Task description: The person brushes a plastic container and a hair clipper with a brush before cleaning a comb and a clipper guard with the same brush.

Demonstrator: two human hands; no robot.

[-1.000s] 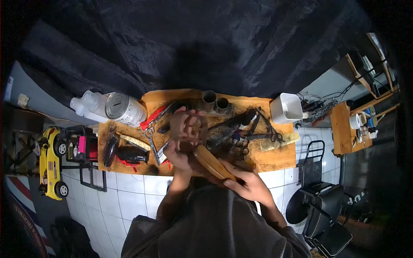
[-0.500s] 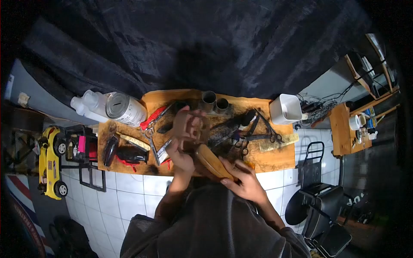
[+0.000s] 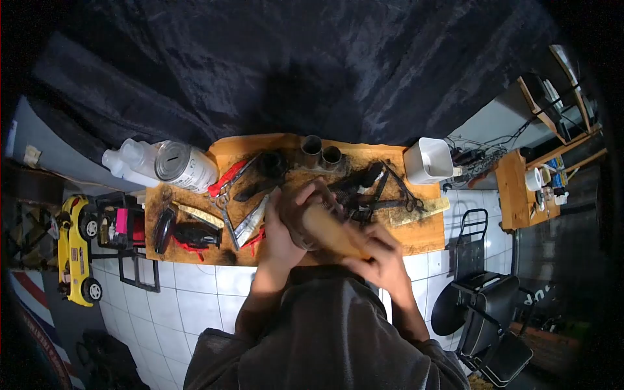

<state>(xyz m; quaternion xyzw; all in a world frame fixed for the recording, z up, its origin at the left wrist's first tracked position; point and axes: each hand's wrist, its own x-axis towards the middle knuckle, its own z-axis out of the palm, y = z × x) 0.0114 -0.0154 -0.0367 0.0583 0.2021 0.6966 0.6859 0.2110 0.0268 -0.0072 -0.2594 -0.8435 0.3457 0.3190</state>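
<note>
My right hand is closed around one end of a light-wood brush, blurred by motion. The brush lies against a brownish, see-through container-like piece in my left hand. The fingers of my left hand wrap around that piece, and its exact kind is hard to make out. Bristles are hidden on the brush's underside. Both hands are above the near edge of the wooden table, which is strewn with dark hair clippings.
To the left lie scissors, a yellowish comb, black clippers and a large can. On the right are more scissors, another comb and a white bin. Two dark cups stand at the back.
The brush has come across onto the brown piece and is blurred. My left hand has lowered and turned, bringing the piece nearer to me.
</note>
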